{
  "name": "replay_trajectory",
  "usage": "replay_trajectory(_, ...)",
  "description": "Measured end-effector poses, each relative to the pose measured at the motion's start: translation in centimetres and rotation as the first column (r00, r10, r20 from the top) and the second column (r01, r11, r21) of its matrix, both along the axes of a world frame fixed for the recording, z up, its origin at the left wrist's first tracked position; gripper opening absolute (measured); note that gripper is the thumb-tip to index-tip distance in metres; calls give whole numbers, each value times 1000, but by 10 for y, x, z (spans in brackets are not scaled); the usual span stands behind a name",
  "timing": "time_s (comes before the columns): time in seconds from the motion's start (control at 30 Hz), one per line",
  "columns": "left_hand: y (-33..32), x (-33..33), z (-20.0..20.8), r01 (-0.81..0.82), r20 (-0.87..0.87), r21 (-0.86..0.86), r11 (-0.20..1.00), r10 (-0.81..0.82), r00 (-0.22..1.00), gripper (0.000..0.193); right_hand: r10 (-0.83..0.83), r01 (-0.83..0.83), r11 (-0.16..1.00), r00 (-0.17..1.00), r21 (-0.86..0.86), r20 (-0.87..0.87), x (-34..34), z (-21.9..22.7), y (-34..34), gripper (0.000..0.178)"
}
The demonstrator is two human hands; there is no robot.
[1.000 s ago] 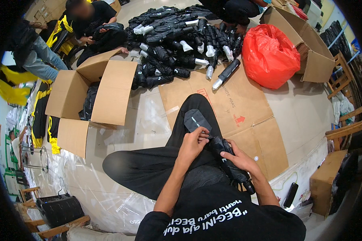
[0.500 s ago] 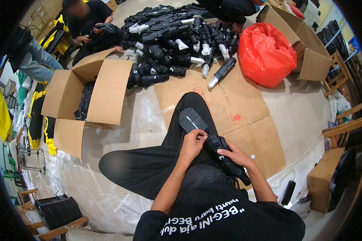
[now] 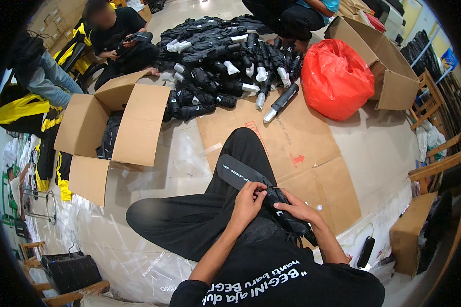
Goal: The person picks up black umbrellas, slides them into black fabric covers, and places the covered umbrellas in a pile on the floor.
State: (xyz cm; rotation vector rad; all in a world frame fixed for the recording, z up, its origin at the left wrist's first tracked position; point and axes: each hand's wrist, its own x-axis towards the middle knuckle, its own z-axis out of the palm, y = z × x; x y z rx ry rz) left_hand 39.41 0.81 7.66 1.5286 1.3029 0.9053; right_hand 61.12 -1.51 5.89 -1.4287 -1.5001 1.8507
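Note:
Over my lap lies a black folded umbrella, slanting from upper left to lower right. A flat dark sleeve with pale print extends from its far end across my raised knee. My left hand pinches at the point where sleeve and umbrella meet, its fingertips pressed together. Lower down, my right hand wraps round the umbrella's body, thumb on top. My fingers hide part of the join.
Beyond my knees, a flattened cardboard sheet bears one loose umbrella. Behind it is a pile of black umbrellas. An open carton stands left, a red plastic bag right. Co-workers sit at the far side. A phone lies at right.
The sleeve's far end has swung left and down, and its print shows more fully. Both hands have shifted slightly, still on the umbrella. At left, yellow-and-black cloth has moved.

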Motion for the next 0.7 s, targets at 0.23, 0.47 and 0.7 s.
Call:
replay_trajectory(0.23,-8,8,-1,-11,-150,261,965,52,987,15,-2,5,994,999,105,-32,-9,15,1,71)
replay_trajectory(0.47,-11,18,6,-180,115,117,977,167,979,10,-105,107,993,994,48,-39,-6,8,1,62)
replay_trajectory(0.7,-8,8,-11,-166,664,-561,811,561,494,42,-64,45,996,965,-82,-255,-22,38,20,65)
